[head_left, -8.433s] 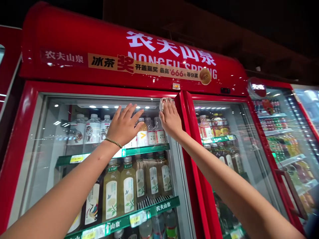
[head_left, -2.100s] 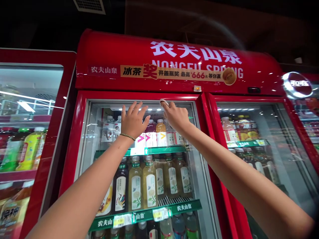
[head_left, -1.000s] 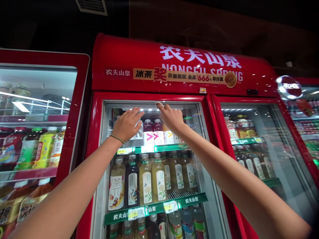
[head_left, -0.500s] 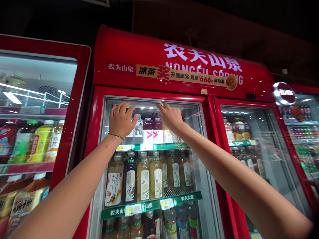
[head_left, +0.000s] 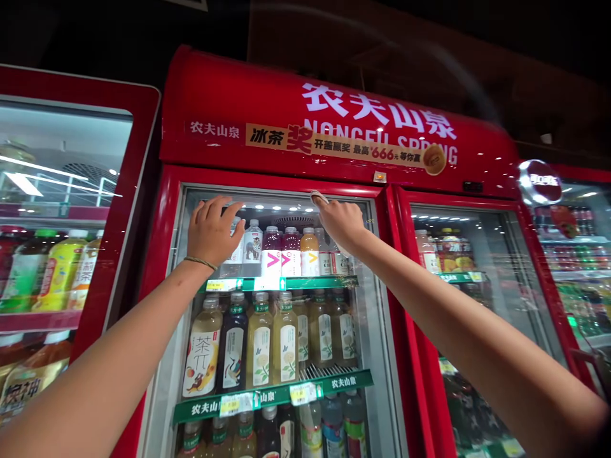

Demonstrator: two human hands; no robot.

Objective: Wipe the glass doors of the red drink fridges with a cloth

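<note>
My left hand (head_left: 214, 232) lies with its fingers spread against the upper left of the glass door (head_left: 382, 318) of a red drinks fridge. A thin cord bracelet circles that wrist. My right hand (head_left: 342, 221) is closed at the top edge of the same glass, just below the red frame. Its fingers press a small whitish thing (head_left: 315, 195), like a folded cloth, mostly hidden by the hand. Behind the glass stand bottles with purple drink (head_left: 291, 245) on the top shelf, and a bottle of tea (head_left: 203, 350) on the shelf below.
The red fridge header (head_left: 267, 95) with white lettering juts out above the door. To the right is a second glass door (head_left: 501, 254) in a red frame. Another drinks fridge (head_left: 143, 127) stands at the left, and a further one (head_left: 577, 229) at the far right.
My right hand has slid to the right along the top of the glass with the whitish thing. My left hand stays at about the same place on the door. The view has shifted slightly right.
</note>
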